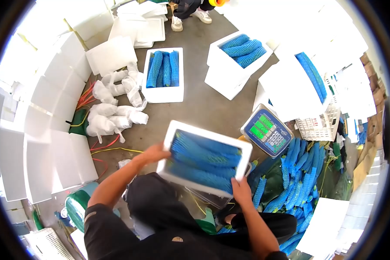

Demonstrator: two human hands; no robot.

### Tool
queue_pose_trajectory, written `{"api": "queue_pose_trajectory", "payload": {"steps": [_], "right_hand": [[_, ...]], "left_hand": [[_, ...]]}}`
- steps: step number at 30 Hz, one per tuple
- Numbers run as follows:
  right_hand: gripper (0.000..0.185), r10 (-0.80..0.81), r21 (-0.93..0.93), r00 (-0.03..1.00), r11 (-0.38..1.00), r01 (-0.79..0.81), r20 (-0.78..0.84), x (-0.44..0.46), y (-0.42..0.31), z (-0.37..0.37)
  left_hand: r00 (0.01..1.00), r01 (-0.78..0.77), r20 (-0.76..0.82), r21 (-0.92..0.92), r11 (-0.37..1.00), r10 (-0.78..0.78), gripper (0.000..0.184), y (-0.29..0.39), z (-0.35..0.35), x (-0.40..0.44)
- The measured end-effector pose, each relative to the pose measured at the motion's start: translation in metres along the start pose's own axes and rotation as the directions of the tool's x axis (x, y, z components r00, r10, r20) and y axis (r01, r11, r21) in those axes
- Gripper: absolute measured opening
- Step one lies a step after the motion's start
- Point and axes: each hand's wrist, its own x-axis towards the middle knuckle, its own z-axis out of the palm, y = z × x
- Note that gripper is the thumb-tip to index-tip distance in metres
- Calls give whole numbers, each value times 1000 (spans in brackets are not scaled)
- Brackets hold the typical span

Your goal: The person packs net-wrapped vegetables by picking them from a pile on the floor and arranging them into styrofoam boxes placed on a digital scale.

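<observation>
A white foam box (246,151) is held in front of me, tilted and slightly blurred. Inside it lie several long items in blue netting (208,158), with yellow-green showing through; their exact kind I cannot make out. My left hand (159,152) grips the box's left wall, fingers partly hidden. At the lower right corner my right hand (242,190) clasps the rim. Just right of the box stands a digital scale display (268,130) with lit green digits. A heap of similar blue-netted items (297,182) lies close to my right arm.
Another foam box (162,95) with netted items sits ahead on the floor; stacked boxes (229,80) stand right of it. White wrapped bundles (117,115) lie at left near stacked foam boxes (52,125). A white crate (318,128) is at right. Another person's shoes (177,24) show at top.
</observation>
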Motion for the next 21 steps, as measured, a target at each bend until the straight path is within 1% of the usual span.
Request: {"api": "queue_pose_trajectory", "payload": {"steps": [1,2,3,4,5,6,7,8,9,10,11,12,13,14,15,17,18,19,20,21], "right_hand": [[46,-46,-1,999,999,46,13,17,-23,5],[47,-103,-54,995,993,102,-16,35,-47,13],[48,-163,-109,986,981,158,-43,56,-74,19],[47,-186,-161,982,970,180,-27,78,-109,19],[46,-209,-213,978,956,203,-9,102,-146,17],[47,-275,-203,962,942,268,-5,128,-179,17],[47,-338,-195,941,923,332,0,154,-207,16],[49,-374,-123,927,921,370,-9,188,-229,21],[52,-408,-52,913,912,406,-18,222,-248,28],[55,-472,3,880,881,473,-60,245,-269,33],[58,-531,56,841,841,538,-105,264,-290,37],[63,-556,176,830,814,554,-40,282,-306,35],[68,-584,298,811,779,552,25,297,-317,35],[74,-573,345,808,792,504,136,304,-326,33],[78,-600,314,791,778,545,115,303,-330,35],[85,-648,249,757,750,613,88,300,-326,48],[91,-638,262,758,761,594,137,323,-310,60],[94,-709,290,692,696,657,133,342,-289,70],[91,-741,272,653,667,693,155,344,-276,76],[82,-757,-85,615,613,786,223,332,-262,71]], "left_hand": [[996,15,-82,-82,997,-22,54,-44,-13,17],[980,-62,-194,-95,994,42,49,-53,-32,13],[959,-93,-275,-68,993,71,45,-63,-52,11],[933,-150,-354,-215,965,66,44,-53,-67,2],[909,-102,-417,-176,979,19,43,-68,-89,14],[840,-137,-543,-202,970,5,44,-35,-100,1],[846,-124,-533,-202,972,-3,46,-29,-127,7],[764,-81,-645,-114,990,-12,49,-49,-158,47],[705,-154,-698,19,988,123,51,-28,-184,57],[684,-120,-718,64,991,129,56,-19,-215,76],[603,-92,-786,99,991,135,61,-28,-250,119],[593,-24,-795,140,990,127,65,4,-269,121],[509,-89,-840,168,982,189,63,31,-275,122],[468,-12,-876,121,993,113,62,59,-273,121],[448,-67,-874,176,982,187,64,41,-292,154],[421,20,-872,283,959,249,66,23,-292,188],[351,-11,-878,342,940,324,67,24,-291,196],[273,-21,-883,392,920,382,67,23,-292,202],[436,-4,-856,308,951,279,70,13,-304,214],[462,-14,-844,302,953,274,69,16,-297,202]]}}
